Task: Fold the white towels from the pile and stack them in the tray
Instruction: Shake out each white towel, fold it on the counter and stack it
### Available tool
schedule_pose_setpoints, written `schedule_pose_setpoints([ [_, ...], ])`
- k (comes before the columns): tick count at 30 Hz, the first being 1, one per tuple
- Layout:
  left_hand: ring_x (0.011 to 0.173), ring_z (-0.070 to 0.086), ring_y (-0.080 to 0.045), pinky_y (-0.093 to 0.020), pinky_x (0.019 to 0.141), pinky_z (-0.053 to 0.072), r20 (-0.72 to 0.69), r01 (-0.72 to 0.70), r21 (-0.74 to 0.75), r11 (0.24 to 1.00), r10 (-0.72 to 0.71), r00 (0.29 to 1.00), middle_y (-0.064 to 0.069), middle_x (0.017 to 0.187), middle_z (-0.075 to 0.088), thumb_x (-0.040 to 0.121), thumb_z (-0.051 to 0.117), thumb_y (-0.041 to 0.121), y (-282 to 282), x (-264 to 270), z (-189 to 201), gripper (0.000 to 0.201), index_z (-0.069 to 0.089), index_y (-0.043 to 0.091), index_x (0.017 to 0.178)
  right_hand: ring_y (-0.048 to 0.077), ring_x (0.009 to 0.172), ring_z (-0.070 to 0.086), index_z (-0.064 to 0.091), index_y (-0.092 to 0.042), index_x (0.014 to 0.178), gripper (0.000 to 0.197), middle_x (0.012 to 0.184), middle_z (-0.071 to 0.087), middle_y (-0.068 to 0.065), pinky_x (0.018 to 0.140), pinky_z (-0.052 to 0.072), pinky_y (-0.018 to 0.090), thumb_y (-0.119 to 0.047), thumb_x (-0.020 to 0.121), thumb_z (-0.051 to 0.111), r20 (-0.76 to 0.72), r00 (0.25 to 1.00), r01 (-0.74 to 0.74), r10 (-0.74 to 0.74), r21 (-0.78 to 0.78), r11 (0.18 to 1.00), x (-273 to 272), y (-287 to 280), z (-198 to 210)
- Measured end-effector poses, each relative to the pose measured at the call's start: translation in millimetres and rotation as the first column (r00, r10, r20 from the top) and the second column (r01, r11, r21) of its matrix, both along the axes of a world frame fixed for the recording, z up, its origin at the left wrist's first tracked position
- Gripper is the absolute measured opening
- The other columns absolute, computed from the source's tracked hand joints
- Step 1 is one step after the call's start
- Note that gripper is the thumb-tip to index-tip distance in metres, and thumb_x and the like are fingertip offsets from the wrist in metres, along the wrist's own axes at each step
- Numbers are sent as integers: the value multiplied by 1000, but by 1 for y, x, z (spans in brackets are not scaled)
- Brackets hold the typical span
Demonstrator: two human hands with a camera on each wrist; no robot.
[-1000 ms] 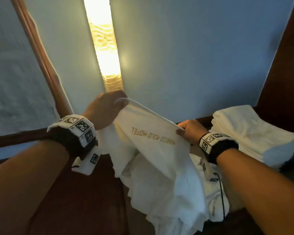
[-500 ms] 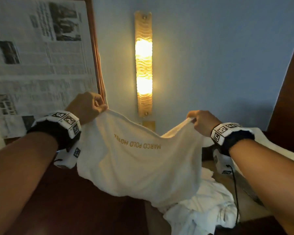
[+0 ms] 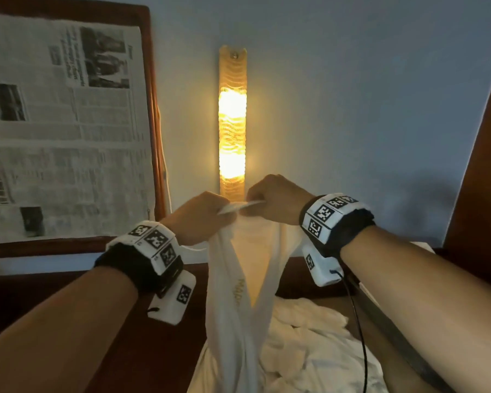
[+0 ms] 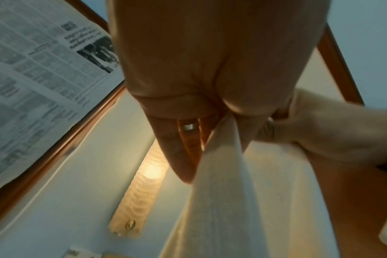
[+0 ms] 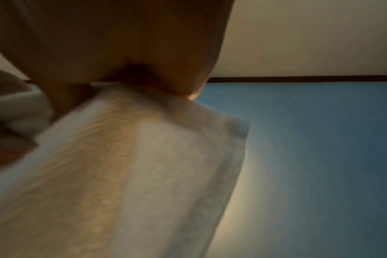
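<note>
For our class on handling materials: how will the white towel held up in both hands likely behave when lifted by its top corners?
Likely floppy: the towel hangs in a loose drape from the left hand and right hand. Probably light, since fingertip pinches carry it. Its hanging end may drag on the pile.

towel (image 3: 238,279) lettering: gold print caught in a fold, only a few characters show, unreadable.
towel lower end: runs off the bottom edge, head view.
pile (image 3: 309,344): cut by the bottom edge, partly behind the hanging towel.
right hand (image 5: 113,43) fingertips: blurred and dark in the right wrist view; grip detail unclear.
newspaper (image 3: 63,131) text: too small to read.
</note>
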State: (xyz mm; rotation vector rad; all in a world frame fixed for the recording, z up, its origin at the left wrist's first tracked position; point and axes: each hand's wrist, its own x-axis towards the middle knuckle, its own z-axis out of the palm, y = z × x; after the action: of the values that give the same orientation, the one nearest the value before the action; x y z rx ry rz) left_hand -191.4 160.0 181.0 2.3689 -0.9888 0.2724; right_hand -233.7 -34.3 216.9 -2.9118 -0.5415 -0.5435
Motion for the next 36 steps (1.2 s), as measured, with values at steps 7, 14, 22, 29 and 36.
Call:
schedule_pose_setpoints([
  [7, 52, 56, -3, -17, 50, 42, -91, -51, -103, 993, 41, 995, 13, 54, 57, 100, 59, 21, 27, 5, 8, 31, 64, 20, 69, 12, 61, 52, 71, -14, 71, 27, 70, 64, 7, 63, 43, 27, -31, 92, 67, -195, 973, 175, -126, 257, 950, 18, -49, -60],
  [14, 59, 58, -12, -30, 59, 46, -156, -41, -202, 979, 9, 988, 4, 63, 61, 100, 60, 30, 59, -3, 20, 31, 66, 15, 73, 9, 64, 62, 67, -4, 75, 27, 73, 66, 12, 63, 53, 22, -13, 98, 56, 80, 997, -59, -10, 805, 590, 10, 14, -24],
  [22, 82, 67, -35, -36, 68, 55, -3, -75, -511, 856, 85, 996, -20, 92, 69, 103, 53, 24, 126, -40, -8, 27, 69, 3, 98, 15, 77, 59, 72, -6, 89, 24, 84, 69, 5, 69, 41, 20, -21, 98, 55, 264, 962, -176, 69, 409, 895, -14, 162, -1],
  [29, 69, 53, -20, -40, 69, 44, 159, -81, -435, 897, 165, 974, -13, 77, 60, 103, 50, 18, 238, -67, 34, 30, 63, 2, 81, 2, 47, 41, 54, -14, 67, 32, 61, 50, 0, 49, 35, 12, -28, 96, 59, 148, 984, -159, 97, 497, 853, -43, 266, -18],
  [36, 85, 64, -35, -56, 73, 57, 223, -79, -522, 849, 225, 948, -22, 96, 65, 103, 51, 28, 340, -110, 71, 32, 69, 2, 97, 24, 71, 66, 69, -8, 84, 32, 79, 69, 11, 72, 55, 39, -34, 98, 56, -63, 990, 142, -128, 494, 858, -45, 280, -91],
])
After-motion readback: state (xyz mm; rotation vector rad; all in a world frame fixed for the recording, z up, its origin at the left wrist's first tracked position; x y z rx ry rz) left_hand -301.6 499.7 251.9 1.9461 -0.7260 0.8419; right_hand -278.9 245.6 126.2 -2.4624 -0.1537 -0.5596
